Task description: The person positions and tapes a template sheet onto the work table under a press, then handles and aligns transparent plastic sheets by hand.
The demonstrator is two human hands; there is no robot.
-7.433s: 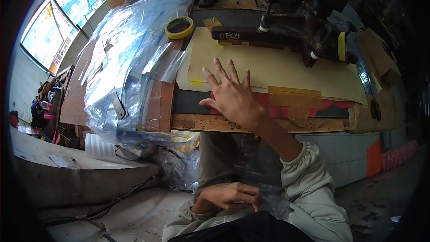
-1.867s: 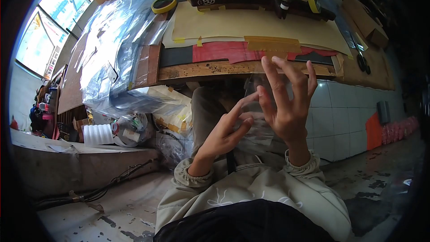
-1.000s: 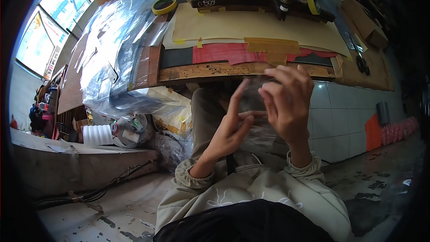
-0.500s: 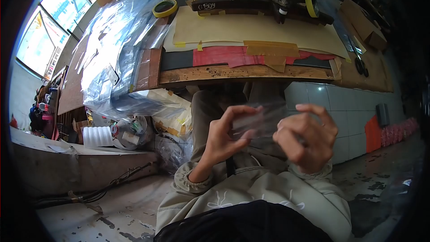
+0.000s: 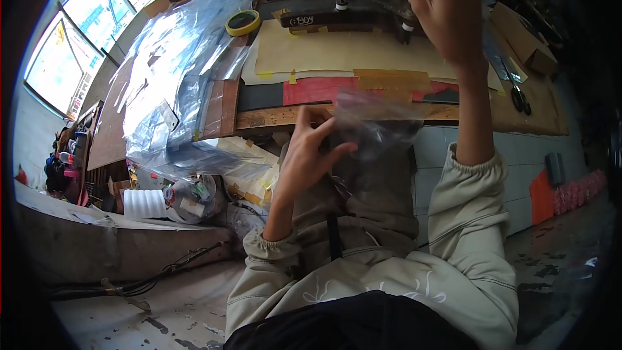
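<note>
A clear plastic film (image 5: 376,123) hangs from the fingers of my left hand (image 5: 307,155), in front of the table's wooden front edge (image 5: 272,118). My right hand (image 5: 447,6) is raised high over the right part of the table, beside the dark metal clamp frame (image 5: 372,3); its fingers are curled, and whatever they may hold is too small to make out. Behind the film lie cream sheets (image 5: 311,52), a red strip (image 5: 317,91) and brown tape (image 5: 392,81). A dark bar (image 5: 304,21) with white lettering rests on the sheets' back edge.
Clear plastic sheets (image 5: 175,71) cover the table's left side, with a yellow tape roll (image 5: 243,23) beside them. Scissors (image 5: 520,99) lie on brown paper at the right. A cardboard box (image 5: 518,32) stands behind them. White foam (image 5: 144,204) is at the lower left.
My right hand has moved up and away from my left, over the table to the clamp frame. My left hand has risen slightly with the film, which now hangs more spread out.
</note>
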